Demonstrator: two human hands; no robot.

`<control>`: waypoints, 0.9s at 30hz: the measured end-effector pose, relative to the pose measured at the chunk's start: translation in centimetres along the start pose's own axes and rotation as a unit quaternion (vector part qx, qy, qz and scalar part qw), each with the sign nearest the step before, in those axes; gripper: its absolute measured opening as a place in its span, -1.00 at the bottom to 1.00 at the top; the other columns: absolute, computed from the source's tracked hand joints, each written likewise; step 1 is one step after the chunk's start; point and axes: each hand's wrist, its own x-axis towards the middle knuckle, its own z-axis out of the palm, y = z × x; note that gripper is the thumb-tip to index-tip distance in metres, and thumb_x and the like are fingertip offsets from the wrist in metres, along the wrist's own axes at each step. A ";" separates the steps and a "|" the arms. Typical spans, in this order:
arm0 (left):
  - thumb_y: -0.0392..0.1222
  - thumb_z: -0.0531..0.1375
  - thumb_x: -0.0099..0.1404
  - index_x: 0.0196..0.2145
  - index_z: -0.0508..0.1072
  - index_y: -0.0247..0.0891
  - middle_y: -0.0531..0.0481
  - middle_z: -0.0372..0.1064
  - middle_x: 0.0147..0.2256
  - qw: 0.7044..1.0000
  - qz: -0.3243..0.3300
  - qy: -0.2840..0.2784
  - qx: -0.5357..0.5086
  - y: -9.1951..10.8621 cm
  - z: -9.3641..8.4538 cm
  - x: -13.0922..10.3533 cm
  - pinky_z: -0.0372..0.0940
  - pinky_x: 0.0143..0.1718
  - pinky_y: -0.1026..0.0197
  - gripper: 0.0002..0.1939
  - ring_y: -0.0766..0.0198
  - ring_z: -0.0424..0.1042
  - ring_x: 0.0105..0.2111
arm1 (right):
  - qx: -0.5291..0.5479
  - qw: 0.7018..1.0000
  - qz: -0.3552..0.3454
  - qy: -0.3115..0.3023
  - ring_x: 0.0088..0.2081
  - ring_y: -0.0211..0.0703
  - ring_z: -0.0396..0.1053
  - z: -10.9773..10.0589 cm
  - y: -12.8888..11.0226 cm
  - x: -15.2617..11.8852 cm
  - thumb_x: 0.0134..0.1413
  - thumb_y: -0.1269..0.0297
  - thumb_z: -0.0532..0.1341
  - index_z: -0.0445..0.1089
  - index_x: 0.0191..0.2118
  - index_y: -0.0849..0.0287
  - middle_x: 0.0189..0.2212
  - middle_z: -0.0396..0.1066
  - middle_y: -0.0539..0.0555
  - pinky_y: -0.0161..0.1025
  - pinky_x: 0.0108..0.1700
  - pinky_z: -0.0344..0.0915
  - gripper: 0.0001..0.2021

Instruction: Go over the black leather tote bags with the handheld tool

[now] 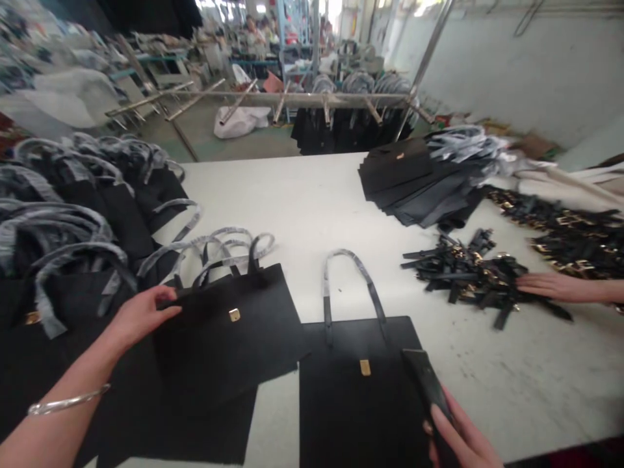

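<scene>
My left hand (pixel 146 315) is at the upper left corner of a black bag panel (pixel 229 344), thumb and fingers apart. That panel has a small gold plate and wrapped handles, and it overlaps other black panels. A second black panel (pixel 355 403), with a gold plate and one raised handle, lies flat at the front centre. My right hand (pixel 458 429) is wrapped round a dark, flat, bar-like tool (pixel 426 383) over this panel's right edge.
Stacked black panels with wrapped handles (pixel 102 214) fill the left. Fanned black pieces (pixel 419 175) lie at the back right. Another person's hand (pixel 560 286) touches a pile of black straps with gold buckles (pixel 468 273). A metal rack (pixel 292 99) stands beyond the white table (pixel 273 195).
</scene>
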 end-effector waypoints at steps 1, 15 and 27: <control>0.18 0.07 0.21 -0.26 0.38 -0.35 0.08 0.44 -0.22 0.996 0.017 0.071 0.055 0.2 0.8 0.0 0.15 0.10 -0.17 -0.52 0.06 0.35 -0.02 | -0.023 0.999 -0.006 -0.029 -0.61 -0.20 0.29 0.2 -0.4 0.3 -0.26 -0.24 0.36 -0.04 0.35 0.03 -0.56 0.41 -0.08 -0.27 -0.58 0.27 0.06; 0.03 0.10 0.37 0.31 0.06 -0.12 -0.12 -0.16 0.36 0.868 0.464 -0.162 0.072 15.8 28.8 -12.0 -0.24 0.32 -0.25 -0.38 0.01 -0.25 0.37 | -0.123 0.987 0.002 -0.099 -0.72 -0.23 0.27 4.8 -7.2 6.8 0.13 0.01 0.17 0.00 0.32 0.14 -0.62 0.33 -0.08 -0.32 -0.70 0.21 -0.30; -0.03 0.07 0.38 0.32 0.05 -0.11 -0.10 -0.20 0.37 0.857 0.484 -0.123 0.125 15.7 28.6 -11.7 -0.18 0.32 -0.21 -0.41 0.01 -0.22 0.36 | -0.069 0.996 0.014 -0.045 -0.68 -0.25 0.28 -0.3 -8.7 8.1 0.11 0.01 0.20 0.08 0.25 0.18 -0.57 0.36 -0.06 -0.32 -0.66 0.24 -0.35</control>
